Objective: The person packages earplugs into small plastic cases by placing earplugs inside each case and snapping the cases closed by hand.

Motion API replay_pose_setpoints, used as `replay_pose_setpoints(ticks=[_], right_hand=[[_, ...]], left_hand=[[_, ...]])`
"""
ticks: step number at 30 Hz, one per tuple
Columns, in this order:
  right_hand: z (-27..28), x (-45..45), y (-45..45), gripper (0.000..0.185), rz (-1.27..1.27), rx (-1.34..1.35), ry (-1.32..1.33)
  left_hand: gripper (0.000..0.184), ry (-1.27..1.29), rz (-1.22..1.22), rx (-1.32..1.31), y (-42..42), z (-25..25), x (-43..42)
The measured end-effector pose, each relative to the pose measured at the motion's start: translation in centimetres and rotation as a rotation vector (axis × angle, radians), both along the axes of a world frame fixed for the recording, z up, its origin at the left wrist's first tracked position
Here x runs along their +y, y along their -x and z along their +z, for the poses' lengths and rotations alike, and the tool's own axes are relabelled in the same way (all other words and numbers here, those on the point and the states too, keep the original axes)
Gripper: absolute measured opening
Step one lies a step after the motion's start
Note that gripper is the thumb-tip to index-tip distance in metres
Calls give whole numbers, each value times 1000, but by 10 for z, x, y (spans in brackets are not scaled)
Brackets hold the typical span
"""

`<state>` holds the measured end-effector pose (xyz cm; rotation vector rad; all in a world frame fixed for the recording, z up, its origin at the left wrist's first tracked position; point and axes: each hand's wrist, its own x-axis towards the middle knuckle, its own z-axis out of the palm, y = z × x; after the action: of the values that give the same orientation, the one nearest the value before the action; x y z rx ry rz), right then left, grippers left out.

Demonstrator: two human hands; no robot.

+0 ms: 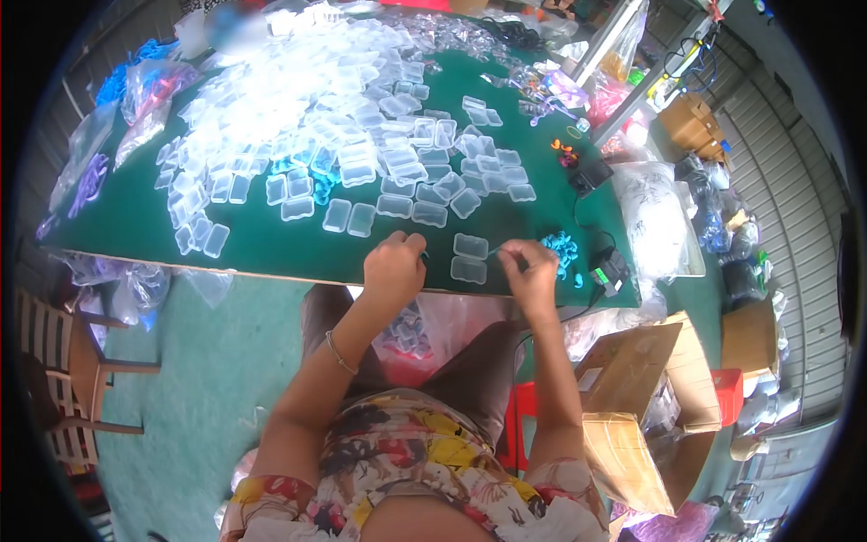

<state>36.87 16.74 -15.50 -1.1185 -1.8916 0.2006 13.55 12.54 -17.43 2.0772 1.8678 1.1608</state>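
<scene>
My left hand (pixel 395 266) is closed just above the table's front edge, fingers curled; a speck of teal shows at its fingertips, too small to name. Between the hands lies an open clear plastic box (pixel 470 246), its two shallow halves side by side, one nearer the edge. To its right, my right hand (pixel 531 269) pinches a thin bluish piece (pixel 493 252) beside the box's right side. Close behind that hand sits a small heap of turquoise-blue pieces (pixel 562 248).
A big pile of clear plastic boxes (pixel 298 99) covers the green table's (pixel 262 239) far left and middle. Black devices (pixel 610 268) with a cord lie at the right. An open cardboard box (pixel 632 370) stands on the floor at right, a wooden chair (pixel 86 361) at left.
</scene>
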Motion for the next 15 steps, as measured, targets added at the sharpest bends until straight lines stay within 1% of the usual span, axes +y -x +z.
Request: replay_pose_setpoints(ticks=[2, 4, 6, 8, 12, 14, 15], right_hand=[[-8, -15, 9, 16, -35, -54, -22], [-18, -23, 15, 17, -24, -28, -1], [-21, -28, 21, 16, -76, -80, -86], [-23, -30, 24, 16, -93, -99, -107], [-18, -32, 27, 15, -126, -195, -138], [-15, -33, 26, 15, -135, -240, -133], [-15, -33, 25, 13, -121, -247, -133]], left_hand=[[17, 13, -37, -39, 1, 0, 2], [16, -21, -37, -64, 0, -3, 5], [15, -58, -41, -93, -2, -6, 8], [15, 22, -94, -334, -4, -6, 10], [12, 19, -137, -342, -8, -5, 15], [10, -6, -95, -153, -7, -3, 14], [10, -7, -96, -154, -7, -2, 14]])
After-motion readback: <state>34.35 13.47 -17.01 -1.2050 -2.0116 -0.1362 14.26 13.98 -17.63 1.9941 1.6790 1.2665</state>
